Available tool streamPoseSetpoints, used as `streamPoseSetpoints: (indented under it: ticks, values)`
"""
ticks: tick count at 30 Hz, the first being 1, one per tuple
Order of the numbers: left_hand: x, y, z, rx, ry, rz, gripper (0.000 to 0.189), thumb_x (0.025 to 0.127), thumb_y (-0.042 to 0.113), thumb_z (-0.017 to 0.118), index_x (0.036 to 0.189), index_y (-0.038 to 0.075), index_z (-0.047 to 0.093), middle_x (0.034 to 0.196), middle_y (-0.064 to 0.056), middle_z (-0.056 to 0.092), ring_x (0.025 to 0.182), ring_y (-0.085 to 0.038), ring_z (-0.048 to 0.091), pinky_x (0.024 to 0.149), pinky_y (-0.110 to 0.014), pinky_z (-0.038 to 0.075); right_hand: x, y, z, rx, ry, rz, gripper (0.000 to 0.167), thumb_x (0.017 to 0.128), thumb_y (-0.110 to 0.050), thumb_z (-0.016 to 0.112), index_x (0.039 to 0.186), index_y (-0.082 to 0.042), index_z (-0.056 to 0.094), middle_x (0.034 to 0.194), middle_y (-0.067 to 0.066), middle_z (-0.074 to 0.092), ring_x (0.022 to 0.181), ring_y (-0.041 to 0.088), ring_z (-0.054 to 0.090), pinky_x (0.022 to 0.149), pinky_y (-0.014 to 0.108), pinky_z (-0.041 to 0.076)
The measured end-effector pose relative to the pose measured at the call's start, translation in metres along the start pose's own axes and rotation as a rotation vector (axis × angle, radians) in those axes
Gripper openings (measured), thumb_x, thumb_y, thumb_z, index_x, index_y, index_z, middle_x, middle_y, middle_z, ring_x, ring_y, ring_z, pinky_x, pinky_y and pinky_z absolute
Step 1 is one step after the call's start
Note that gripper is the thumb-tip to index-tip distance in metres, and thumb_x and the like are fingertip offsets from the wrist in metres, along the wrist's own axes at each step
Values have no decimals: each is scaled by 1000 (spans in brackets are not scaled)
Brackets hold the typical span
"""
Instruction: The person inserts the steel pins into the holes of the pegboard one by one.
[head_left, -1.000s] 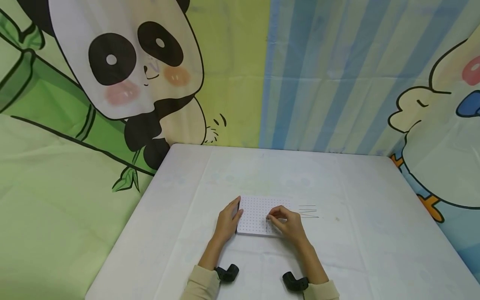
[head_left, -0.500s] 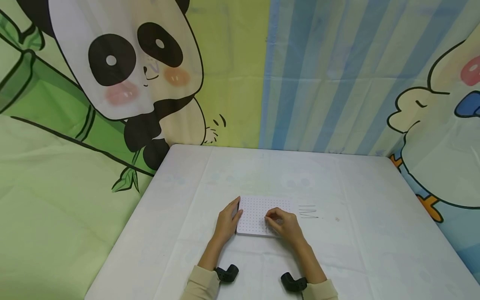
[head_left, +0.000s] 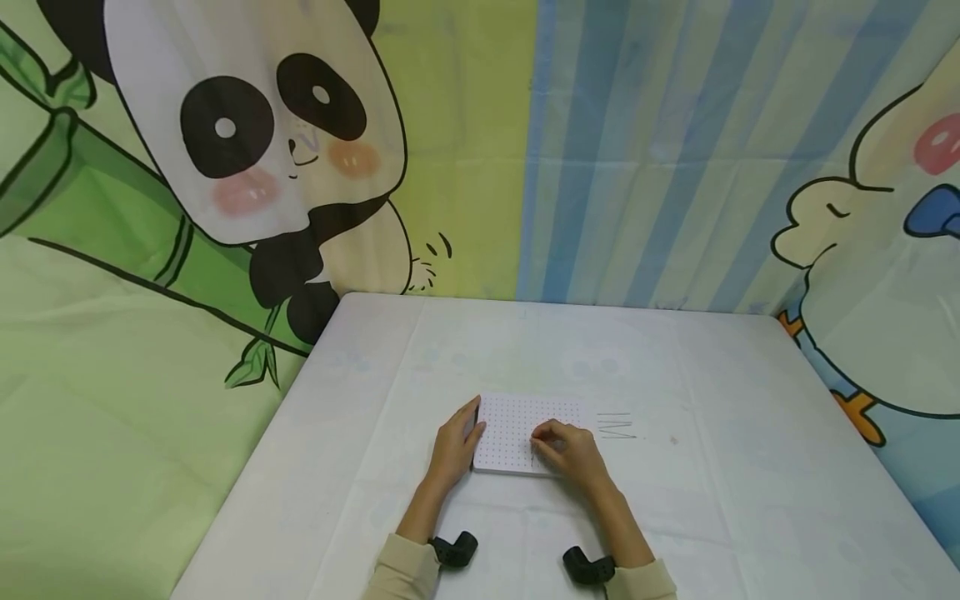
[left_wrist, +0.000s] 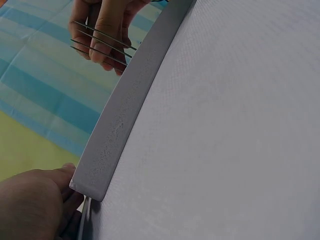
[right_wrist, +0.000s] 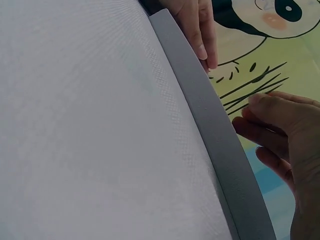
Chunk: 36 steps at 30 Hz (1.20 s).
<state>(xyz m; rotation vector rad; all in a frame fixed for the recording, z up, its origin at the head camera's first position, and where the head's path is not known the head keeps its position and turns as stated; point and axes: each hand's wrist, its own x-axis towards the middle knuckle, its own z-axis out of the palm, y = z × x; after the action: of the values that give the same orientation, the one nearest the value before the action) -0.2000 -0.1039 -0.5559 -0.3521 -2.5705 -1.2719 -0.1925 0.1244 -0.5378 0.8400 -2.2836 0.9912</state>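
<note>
A flat white board [head_left: 504, 425] with a grid of small dots or holes lies on the table. My left hand [head_left: 452, 442] rests along its left end, fingers extended, thumb at the edge. In the left wrist view that hand [left_wrist: 35, 202] touches the board's corner. Several thin dark rods [left_wrist: 100, 42] stand up from the board in a row. My right hand [head_left: 570, 450] is over the board's right half, pinching one thin rod [head_left: 532, 457] between thumb and fingertips. In the right wrist view my right hand [right_wrist: 280, 115] reaches the standing rods [right_wrist: 257, 85]; their lower ends are hidden by the board's edge.
More thin rods [head_left: 616, 425] lie loose on the white table [head_left: 697, 500], just right of the board. Black wrist cameras [head_left: 455, 550] sit on both wrists. Behind the table hangs a printed curtain [head_left: 457, 125] with cartoon animals.
My right hand has moved slightly down and to the left over the board, still pinching the rod. The left hand stays at the board's left end. The head view tilts slightly.
</note>
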Motion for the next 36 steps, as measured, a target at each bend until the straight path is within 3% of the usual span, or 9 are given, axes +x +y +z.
streamPoseSetpoints:
  ticks: [4, 8, 15, 19, 25, 31, 36]
  values:
    - [0, 0, 0, 5, -4, -4, 47, 93, 17, 55, 137, 5, 42, 138, -12, 45, 127, -25, 41, 106, -38, 34, -1, 1, -7, -107, -23, -18, 21, 68, -10, 80, 85, -13, 69, 81, -6, 69, 72, 11, 63, 65, 30, 52]
    - [0, 0, 1, 7, -3, -10, 48, 93, 16, 56, 137, 6, 42, 138, -12, 45, 127, -26, 41, 106, -39, 34, -3, 3, -18, -99, -43, 20, 20, 68, -10, 81, 87, -12, 72, 83, -3, 68, 77, 14, 62, 69, 33, 53]
    - [0, -1, 2, 12, 2, -3, 48, 93, 16, 56, 137, 4, 43, 137, -13, 45, 127, -26, 41, 106, -38, 33, -9, 16, -46, -43, -35, 275, 16, 72, -11, 79, 87, -13, 73, 87, -3, 67, 87, 17, 60, 75, 39, 53]
    - [0, -1, 2, 12, 4, 0, 47, 93, 16, 56, 137, 5, 43, 137, -13, 46, 127, -26, 41, 106, -38, 33, -16, 30, -63, -60, 18, 400, 17, 73, -13, 78, 90, -12, 73, 89, 2, 66, 89, 23, 59, 78, 45, 51]
    - [-1, -2, 2, 17, 4, 3, 47, 93, 16, 56, 137, 5, 43, 137, -12, 46, 127, -26, 41, 106, -38, 33, -30, 51, -81, -68, 92, 534, 15, 75, -16, 77, 89, -12, 73, 86, 2, 66, 84, 18, 55, 75, 37, 45]
    - [0, -1, 1, 20, 0, -2, 47, 93, 16, 56, 137, 6, 44, 137, -12, 46, 127, -25, 41, 106, -37, 33, -39, 61, -85, -115, 42, 578, 7, 74, -15, 77, 81, -14, 73, 82, 1, 62, 78, 17, 52, 65, 33, 43]
    - [0, -1, 1, 12, 0, -3, 46, 92, 15, 57, 136, 5, 44, 137, -12, 46, 127, -25, 41, 106, -37, 33, -42, 66, -83, -119, 7, 563, 7, 72, -12, 78, 75, -15, 73, 79, 2, 61, 77, 19, 52, 67, 34, 42]
